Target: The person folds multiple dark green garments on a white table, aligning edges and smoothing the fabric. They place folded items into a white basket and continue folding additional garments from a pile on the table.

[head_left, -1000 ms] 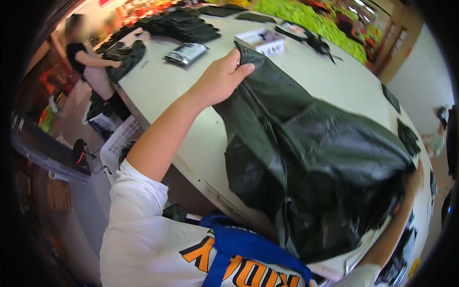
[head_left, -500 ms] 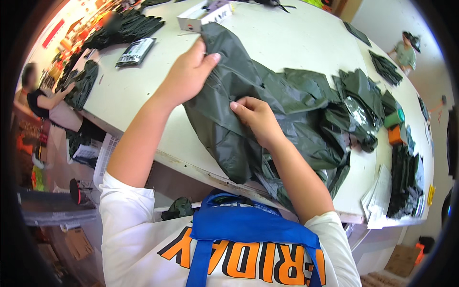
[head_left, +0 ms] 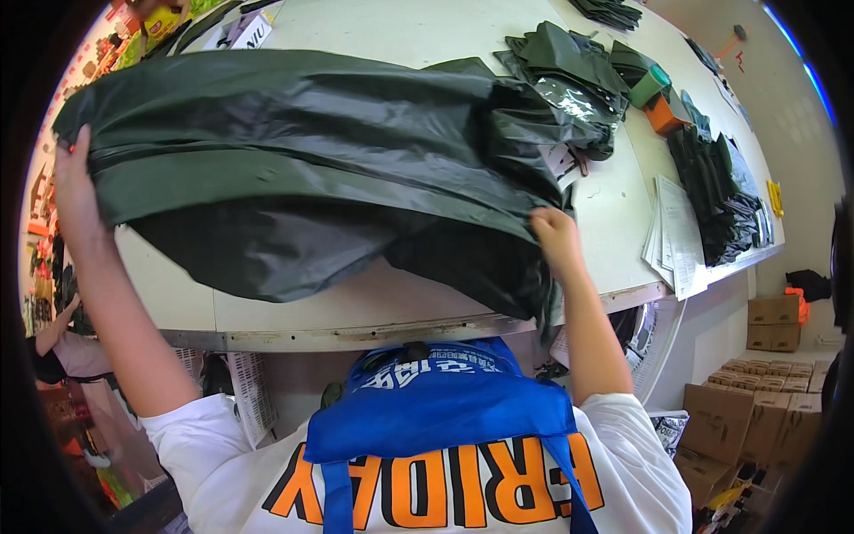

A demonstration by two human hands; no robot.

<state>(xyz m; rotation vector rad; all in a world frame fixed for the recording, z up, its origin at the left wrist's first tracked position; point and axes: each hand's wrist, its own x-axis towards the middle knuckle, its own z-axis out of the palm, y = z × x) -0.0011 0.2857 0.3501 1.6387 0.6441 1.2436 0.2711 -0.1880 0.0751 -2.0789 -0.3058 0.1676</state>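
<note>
A shiny dark green rainwear garment [head_left: 294, 173] is stretched wide between my two hands, raised partly above the white table [head_left: 614, 214]. At the far left, my left hand [head_left: 80, 191] is closed on one end of it, some fingers hidden by the fabric. Its right part is pinched in my right hand [head_left: 559, 242], near the table's front edge. The lower part sags between them in a dark fold. Whether it is a jacket or trousers I cannot tell.
At the right lie a crumpled dark green bundle with clear plastic [head_left: 569, 98], a green roll [head_left: 649, 86], an orange box [head_left: 667, 114], paper sheets [head_left: 676, 236] and folded dark garments [head_left: 712, 196]. A small white box [head_left: 240, 34] stands far left. Cardboard boxes [head_left: 756, 418] are stacked on the floor. Another person [head_left: 67, 351] is at the left.
My hands have moved far apart, the left outward to the left and the right to the right. The bunched garment is now spread out between them. The view has shifted rightward.
</note>
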